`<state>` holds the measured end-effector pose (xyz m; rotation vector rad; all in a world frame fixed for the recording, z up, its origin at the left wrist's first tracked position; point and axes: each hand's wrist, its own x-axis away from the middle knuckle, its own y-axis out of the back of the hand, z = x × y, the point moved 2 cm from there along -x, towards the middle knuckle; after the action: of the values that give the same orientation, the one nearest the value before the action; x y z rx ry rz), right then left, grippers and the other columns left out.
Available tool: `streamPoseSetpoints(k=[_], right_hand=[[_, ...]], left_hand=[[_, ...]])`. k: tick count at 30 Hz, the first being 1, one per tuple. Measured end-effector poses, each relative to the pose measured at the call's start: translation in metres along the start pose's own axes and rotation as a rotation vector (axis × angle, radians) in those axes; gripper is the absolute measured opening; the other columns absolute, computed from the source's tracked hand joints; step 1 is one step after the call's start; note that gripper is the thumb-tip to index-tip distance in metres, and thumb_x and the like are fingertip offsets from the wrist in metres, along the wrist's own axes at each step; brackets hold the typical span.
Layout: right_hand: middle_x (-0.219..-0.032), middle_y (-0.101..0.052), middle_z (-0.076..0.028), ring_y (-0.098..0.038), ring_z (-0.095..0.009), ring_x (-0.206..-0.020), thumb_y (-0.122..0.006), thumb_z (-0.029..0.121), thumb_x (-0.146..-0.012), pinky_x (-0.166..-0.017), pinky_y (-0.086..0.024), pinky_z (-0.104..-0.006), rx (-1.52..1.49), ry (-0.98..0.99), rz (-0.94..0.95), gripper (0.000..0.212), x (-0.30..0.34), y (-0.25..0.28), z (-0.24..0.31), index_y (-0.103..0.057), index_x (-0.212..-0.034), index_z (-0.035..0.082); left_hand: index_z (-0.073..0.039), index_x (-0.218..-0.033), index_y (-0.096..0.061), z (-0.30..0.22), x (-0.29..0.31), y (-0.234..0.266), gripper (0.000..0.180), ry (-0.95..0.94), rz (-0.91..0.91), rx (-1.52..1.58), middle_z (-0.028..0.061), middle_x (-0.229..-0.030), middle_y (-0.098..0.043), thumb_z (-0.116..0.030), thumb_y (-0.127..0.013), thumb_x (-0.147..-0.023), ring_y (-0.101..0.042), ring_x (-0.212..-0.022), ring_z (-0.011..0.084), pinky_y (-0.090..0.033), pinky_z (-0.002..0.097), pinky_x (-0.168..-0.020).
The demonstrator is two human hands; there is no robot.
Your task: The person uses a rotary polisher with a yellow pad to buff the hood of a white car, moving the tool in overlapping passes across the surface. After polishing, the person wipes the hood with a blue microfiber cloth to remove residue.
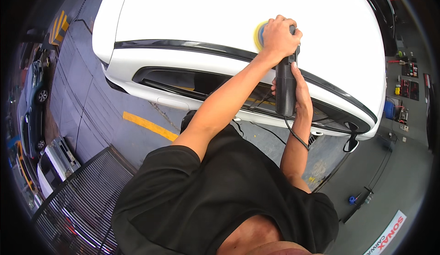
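Fingers of the left hand curl over the head of the polisher, and those of the right hand wrap its body. Probably heavy and stiff, it likely wants both holds; its soft-looking yellow pad is at the white car roof.

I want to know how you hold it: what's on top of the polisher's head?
The left hand wraps over the head of the black polisher. The edge of its yellow polishing pad peeks out to the picture's left; whatever the palm covers can't be seen.
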<state>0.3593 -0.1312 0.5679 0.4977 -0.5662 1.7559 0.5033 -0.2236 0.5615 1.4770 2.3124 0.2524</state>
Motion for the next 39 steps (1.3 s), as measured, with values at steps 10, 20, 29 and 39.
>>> streamPoseSetpoints(k=[10, 20, 29, 39], right_hand=[[-0.076, -0.068, -0.016, -0.072, -0.023, -0.062, -0.053, 0.058, -0.104, -0.054, -0.063, -0.0328, 0.194, 0.013, 0.146, 0.059, -0.026, -0.098, 0.008, -0.059, -0.107, -0.001], [-0.073, -0.067, -0.015, -0.071, -0.023, -0.059, -0.058, 0.062, -0.1, -0.051, -0.061, -0.0333, 0.422, -0.016, 0.372, 0.065, -0.089, -0.188, 0.003, -0.06, -0.111, -0.002], [-0.073, -0.068, -0.015, -0.071, -0.022, -0.057, -0.062, 0.063, -0.097, -0.051, -0.061, -0.0317, 0.579, -0.064, 0.514, 0.068, -0.137, -0.279, 0.009, -0.063, -0.106, -0.004], [-0.076, -0.067, -0.014, -0.071, -0.022, -0.056, -0.068, 0.066, -0.092, -0.049, -0.059, -0.0302, 0.639, -0.09, 0.689, 0.078, -0.186, -0.384, 0.001, -0.06, -0.117, -0.008]], left_hand=[[-0.012, -0.098, -0.082, 0.053, -0.018, 0.104, 0.023, 0.108, -0.194, -0.007, 0.0149, -0.11, -0.073, -0.027, -0.073, -0.084, -0.068, -0.102, 0.0369, -0.057, 0.0482, -0.086], [-0.014, -0.095, -0.081, 0.132, -0.028, 0.199, 0.021, 0.289, -0.421, -0.059, 0.0152, -0.112, -0.072, -0.029, -0.07, -0.086, -0.072, -0.096, 0.0345, -0.059, 0.0456, -0.082], [-0.011, -0.103, -0.08, 0.194, -0.045, 0.282, 0.028, 0.375, -0.612, -0.07, 0.0209, -0.115, -0.073, -0.03, -0.069, -0.087, -0.07, -0.107, 0.0386, -0.054, 0.0434, -0.096], [-0.007, -0.103, -0.08, 0.259, -0.065, 0.381, 0.03, 0.411, -0.715, -0.1, 0.0216, -0.106, -0.076, -0.029, -0.068, -0.088, -0.072, -0.103, 0.0379, -0.054, 0.0407, -0.095]])
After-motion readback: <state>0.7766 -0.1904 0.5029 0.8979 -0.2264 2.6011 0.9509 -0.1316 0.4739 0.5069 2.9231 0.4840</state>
